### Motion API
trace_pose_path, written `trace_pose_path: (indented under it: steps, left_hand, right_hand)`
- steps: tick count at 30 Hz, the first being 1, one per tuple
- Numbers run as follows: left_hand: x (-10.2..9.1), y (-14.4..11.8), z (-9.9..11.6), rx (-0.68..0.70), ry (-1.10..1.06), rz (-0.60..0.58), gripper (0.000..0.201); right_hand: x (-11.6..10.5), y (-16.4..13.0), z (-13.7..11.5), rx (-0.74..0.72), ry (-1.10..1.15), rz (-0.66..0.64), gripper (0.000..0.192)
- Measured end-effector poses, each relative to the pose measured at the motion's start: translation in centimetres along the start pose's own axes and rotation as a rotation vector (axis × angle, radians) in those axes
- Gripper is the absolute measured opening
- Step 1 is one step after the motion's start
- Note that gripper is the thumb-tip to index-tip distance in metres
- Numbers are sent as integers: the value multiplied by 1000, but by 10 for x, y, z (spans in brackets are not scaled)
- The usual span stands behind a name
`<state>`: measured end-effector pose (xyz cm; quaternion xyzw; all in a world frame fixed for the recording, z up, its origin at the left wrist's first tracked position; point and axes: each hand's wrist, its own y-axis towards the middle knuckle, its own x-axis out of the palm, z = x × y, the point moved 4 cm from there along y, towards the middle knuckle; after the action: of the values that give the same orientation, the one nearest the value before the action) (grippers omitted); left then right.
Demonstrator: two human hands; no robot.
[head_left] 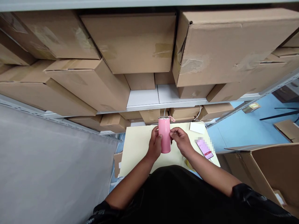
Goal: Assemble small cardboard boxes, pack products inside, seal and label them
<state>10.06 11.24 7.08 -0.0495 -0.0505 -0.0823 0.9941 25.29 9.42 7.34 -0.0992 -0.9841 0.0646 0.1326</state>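
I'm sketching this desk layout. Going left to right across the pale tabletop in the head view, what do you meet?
Left hand → pink bottle → right hand → phone, all over the table. Both hands grip the bottle; the phone lies flat.

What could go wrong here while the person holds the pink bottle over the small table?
1. The pink cylindrical bottle is held above the pale yellow table by the left hand and right hand; the right hand seems to touch it only with fingertips, so it might slip.
2. The phone with a pink screen lies near the table edge; the right forearm might push it off.
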Motion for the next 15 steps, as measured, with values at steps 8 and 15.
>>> trace_pose_path:
  steps: [8,15]
  left_hand:
    - [1,0,0,-7,102,18,57]
    - [1,4,1,-26,61,-15,45]
  right_hand:
    - [0,2,2,-1,-19,24,38]
    - [-1,1,-2,6,-21,-52,33]
